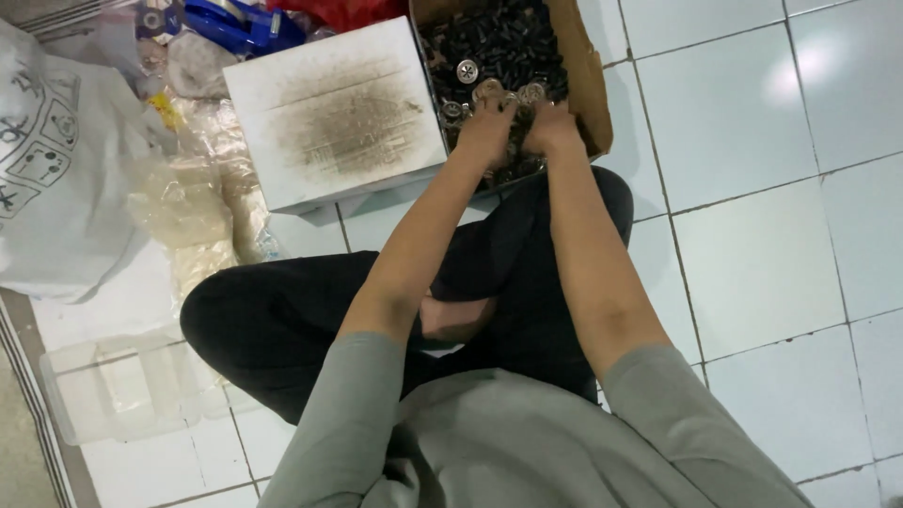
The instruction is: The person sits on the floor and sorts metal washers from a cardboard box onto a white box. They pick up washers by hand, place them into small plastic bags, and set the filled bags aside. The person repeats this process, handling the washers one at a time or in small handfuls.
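— Both hands are down in the cardboard box (591,89), side by side. My left hand (486,130) has its fingers curled into the heap of small dark parts (499,42); my right hand (550,127) is pressed in just beside it, nearly touching. Whether either has actually closed on a piece I cannot tell, the fingertips are buried.

— What's in the heap?

— Mostly black bits, too small to name, with a few round silvery metal discs (467,71) lying on top. The discs sit right at my fingertips, just beyond the knuckles, touching or nearly so.

— Why the box there?

— I judge it is for reach. I'm sitting cross-legged on the white tiled floor (752,263), and the box rests just past my knee, so both arms stretch straight into it.

— And around you?

— A white block (334,113) with a grimy, smudged top touches the box on the left. Further left are crumpled clear plastic bags (188,207), a white printed sack (56,169), and a clear plastic tray (122,386) near my left knee.
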